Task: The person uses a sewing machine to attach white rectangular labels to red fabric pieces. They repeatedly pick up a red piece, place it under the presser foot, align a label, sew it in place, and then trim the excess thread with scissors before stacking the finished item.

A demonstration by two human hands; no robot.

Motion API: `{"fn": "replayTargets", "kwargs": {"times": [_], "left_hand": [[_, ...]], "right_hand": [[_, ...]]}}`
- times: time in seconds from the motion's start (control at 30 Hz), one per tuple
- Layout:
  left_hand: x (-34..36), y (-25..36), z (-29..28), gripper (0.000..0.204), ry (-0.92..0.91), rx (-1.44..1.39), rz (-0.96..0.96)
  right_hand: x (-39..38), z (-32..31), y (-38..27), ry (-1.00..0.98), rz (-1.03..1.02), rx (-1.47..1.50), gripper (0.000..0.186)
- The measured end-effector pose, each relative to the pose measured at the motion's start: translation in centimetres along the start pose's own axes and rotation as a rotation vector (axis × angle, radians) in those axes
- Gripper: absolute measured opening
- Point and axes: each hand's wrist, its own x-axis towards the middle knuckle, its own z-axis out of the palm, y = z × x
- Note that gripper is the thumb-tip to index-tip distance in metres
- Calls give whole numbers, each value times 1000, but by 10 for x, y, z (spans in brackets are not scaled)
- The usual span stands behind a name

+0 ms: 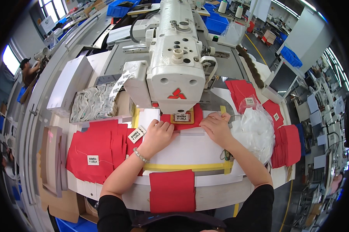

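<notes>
A red fabric piece [198, 112] lies beneath the head of a large white sewing machine [176, 83]. On it sits a white label patch [181, 117] inside a yellow-edged clamp frame [192, 117]. My left hand [159, 134] has its fingers bent and closed at the fabric's near left corner. At the near right corner, my right hand [217, 127] pinches the edge, fingers held together. Beside my left wrist, another white label patch [136, 135] rests tilted. A white sheet edged with yellow tape [186, 167] spreads under both forearms.
Stacked red fabric pieces lie on the left [91, 145], at the near edge [172, 191] and on the right [286, 145]. White label strips fill an open box [95, 102]. A clear plastic bag of white pieces [253, 131] stands by my right forearm. A monitor [282, 79] stands beyond.
</notes>
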Motion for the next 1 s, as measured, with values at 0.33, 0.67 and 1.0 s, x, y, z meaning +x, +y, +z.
{"fn": "replayTargets", "kwargs": {"times": [0.33, 0.67, 1.0], "left_hand": [[-28, 18, -30, 13, -89, 24, 253], [-58, 30, -47, 23, -164, -129, 259], [-61, 26, -44, 28, -219, -189, 227]], "right_hand": [[-37, -25, -31, -127, -225, -134, 18], [-69, -33, -61, -195, 27, -226, 17], [-69, -52, -37, -336, 577, -435, 35]]}}
